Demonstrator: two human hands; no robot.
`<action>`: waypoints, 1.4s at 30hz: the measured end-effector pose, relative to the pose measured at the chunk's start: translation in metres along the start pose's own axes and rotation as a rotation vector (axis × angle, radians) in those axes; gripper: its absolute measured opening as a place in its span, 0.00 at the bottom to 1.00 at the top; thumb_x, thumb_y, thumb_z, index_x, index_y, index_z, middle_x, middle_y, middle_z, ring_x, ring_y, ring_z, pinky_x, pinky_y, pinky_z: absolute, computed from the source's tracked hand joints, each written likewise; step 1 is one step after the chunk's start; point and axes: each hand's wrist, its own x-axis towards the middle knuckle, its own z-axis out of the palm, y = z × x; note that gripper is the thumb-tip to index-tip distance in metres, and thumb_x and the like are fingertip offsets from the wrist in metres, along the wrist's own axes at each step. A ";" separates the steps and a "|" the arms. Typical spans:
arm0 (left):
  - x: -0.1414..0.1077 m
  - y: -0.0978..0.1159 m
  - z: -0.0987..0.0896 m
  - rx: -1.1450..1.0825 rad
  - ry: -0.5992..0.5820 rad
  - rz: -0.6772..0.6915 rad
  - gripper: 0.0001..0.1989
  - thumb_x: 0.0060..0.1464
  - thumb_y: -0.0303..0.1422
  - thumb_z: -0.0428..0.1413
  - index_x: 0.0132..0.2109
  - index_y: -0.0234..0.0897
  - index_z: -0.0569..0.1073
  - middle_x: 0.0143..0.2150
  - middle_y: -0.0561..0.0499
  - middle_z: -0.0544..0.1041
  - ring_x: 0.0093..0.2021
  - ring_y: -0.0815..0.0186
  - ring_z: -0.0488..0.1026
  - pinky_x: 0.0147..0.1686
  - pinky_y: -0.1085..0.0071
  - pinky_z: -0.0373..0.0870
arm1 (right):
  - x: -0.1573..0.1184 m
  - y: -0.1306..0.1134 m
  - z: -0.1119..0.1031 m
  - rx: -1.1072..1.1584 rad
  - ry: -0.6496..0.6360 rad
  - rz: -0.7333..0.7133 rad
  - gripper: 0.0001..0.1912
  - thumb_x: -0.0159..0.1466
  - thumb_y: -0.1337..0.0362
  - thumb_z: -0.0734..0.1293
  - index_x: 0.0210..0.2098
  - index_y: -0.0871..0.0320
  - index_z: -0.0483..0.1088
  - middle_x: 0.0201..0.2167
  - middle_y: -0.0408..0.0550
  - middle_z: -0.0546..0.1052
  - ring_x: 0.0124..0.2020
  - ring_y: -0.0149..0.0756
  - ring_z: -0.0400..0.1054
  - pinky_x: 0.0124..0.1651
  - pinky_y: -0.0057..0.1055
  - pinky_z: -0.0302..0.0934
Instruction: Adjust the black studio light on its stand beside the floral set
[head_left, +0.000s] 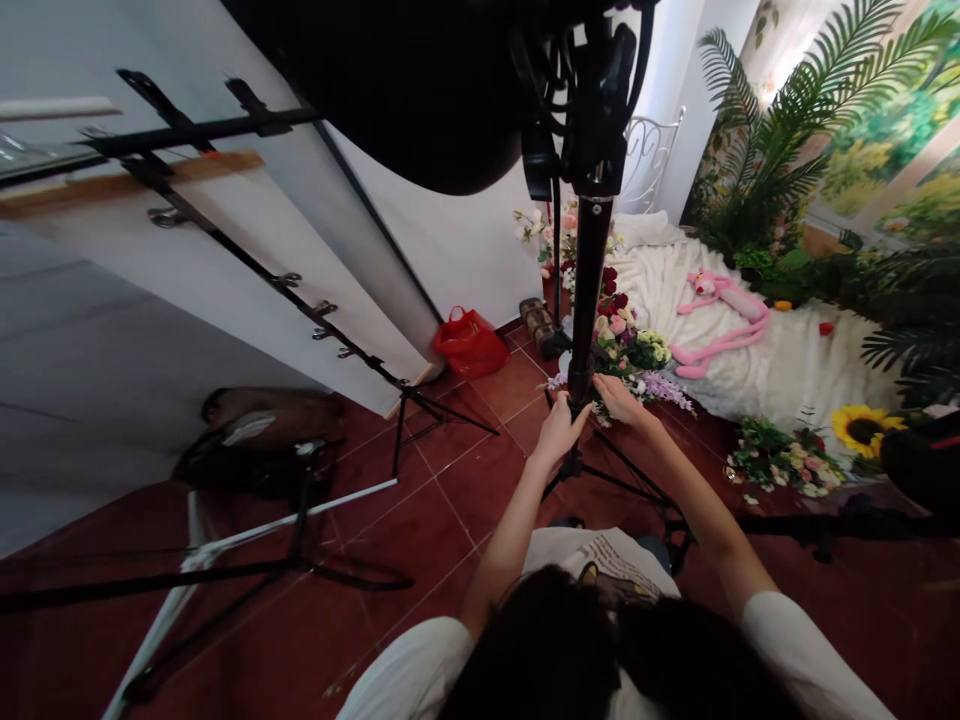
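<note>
A black light stand [589, 290] rises upright right in front of me, carrying a large dark lamp head [420, 90] at the top. Low on its pole, at the collar, my left hand [561, 430] is closed around the near left side. My right hand [619, 398] grips the same collar from the right, its fingers partly hidden behind the pole. Black cables hang beside the upper pole. Below my hands the stand's legs [630, 465] spread over the tiles.
Left stand backdrop boards [330, 320] with clips on a black crossbar [210, 130]. A red bag [471, 343] sits by the wall. Tripod legs [300, 540] and a white pole [330, 507] cross the left floor. Right are flowers [619, 325], white cloth [802, 360] and a pink plush toy [731, 305].
</note>
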 end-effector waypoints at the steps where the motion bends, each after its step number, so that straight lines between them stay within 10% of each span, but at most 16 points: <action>1: 0.000 0.000 0.000 0.003 0.000 0.000 0.20 0.59 0.46 0.49 0.51 0.37 0.59 0.50 0.38 0.73 0.52 0.54 0.73 0.45 0.61 0.70 | 0.003 0.002 0.001 0.030 0.002 0.012 0.21 0.71 0.56 0.50 0.42 0.58 0.71 0.42 0.51 0.76 0.46 0.37 0.68 0.53 0.34 0.58; 13: -0.001 -0.001 0.003 0.134 0.005 -0.020 0.20 0.60 0.48 0.47 0.50 0.38 0.59 0.46 0.39 0.74 0.46 0.54 0.75 0.41 0.63 0.70 | 0.043 -0.011 -0.003 -0.230 -0.155 0.618 0.18 0.61 0.59 0.63 0.19 0.62 0.70 0.16 0.47 0.69 0.23 0.33 0.65 0.28 0.25 0.53; 19: -0.006 0.001 0.008 0.193 0.044 -0.080 0.24 0.59 0.51 0.45 0.51 0.36 0.60 0.47 0.36 0.74 0.47 0.52 0.75 0.41 0.62 0.70 | 0.034 -0.012 0.001 -0.107 -0.077 0.609 0.21 0.63 0.55 0.62 0.18 0.60 0.68 0.16 0.50 0.70 0.22 0.37 0.68 0.31 0.30 0.59; 30: -0.051 -0.070 0.093 0.403 -0.447 -0.118 0.11 0.52 0.39 0.56 0.27 0.38 0.68 0.24 0.44 0.75 0.31 0.53 0.76 0.33 0.58 0.71 | -0.130 0.054 -0.005 0.714 0.303 0.778 0.28 0.56 0.40 0.67 0.19 0.60 0.67 0.16 0.45 0.70 0.17 0.27 0.63 0.22 0.23 0.59; 37: -0.025 0.006 0.186 0.217 -0.792 0.232 0.13 0.55 0.43 0.53 0.36 0.37 0.74 0.34 0.43 0.79 0.37 0.55 0.77 0.41 0.60 0.72 | -0.263 0.074 -0.025 0.939 0.972 0.964 0.22 0.57 0.47 0.69 0.22 0.58 0.65 0.18 0.43 0.70 0.17 0.26 0.62 0.24 0.25 0.63; 42: -0.016 0.084 0.256 -0.065 -1.046 0.495 0.15 0.57 0.42 0.51 0.43 0.37 0.73 0.44 0.45 0.79 0.46 0.59 0.76 0.50 0.61 0.70 | -0.331 0.063 -0.053 1.097 1.356 0.814 0.22 0.63 0.48 0.62 0.21 0.55 0.54 0.15 0.37 0.60 0.15 0.26 0.56 0.24 0.25 0.61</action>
